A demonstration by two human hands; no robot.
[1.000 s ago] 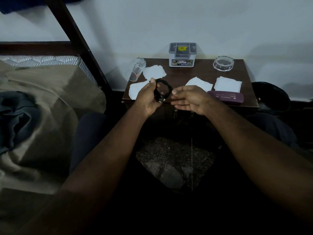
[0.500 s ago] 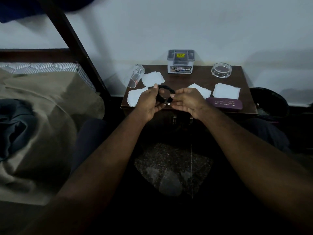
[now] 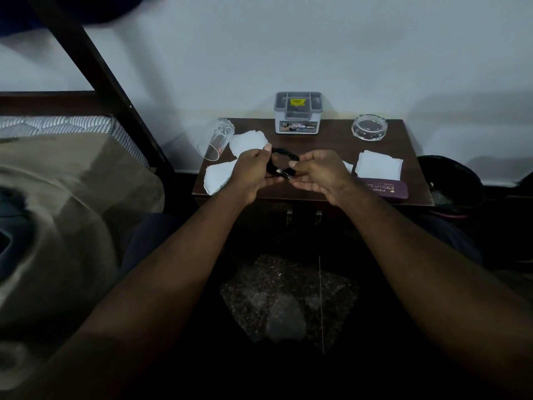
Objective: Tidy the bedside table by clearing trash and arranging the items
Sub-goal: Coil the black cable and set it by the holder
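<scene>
The left hand (image 3: 253, 172) is curling its grip round the left rim of the coiled black cable (image 3: 277, 157), holding it over the front middle of the bench (image 3: 331, 141); the plug ends (image 3: 284, 174) are sticking out rightward from that grip, where the right hand (image 3: 320, 171), the nearer one, is pinching narrowly at a connector, probably for tucking it in.

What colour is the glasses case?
Dark purple with pale lettering; the glasses case shows best in the head view.

Four tissues (image 3: 377, 166), one glass (image 3: 215, 142), one cable (image 3: 282, 156)
</scene>
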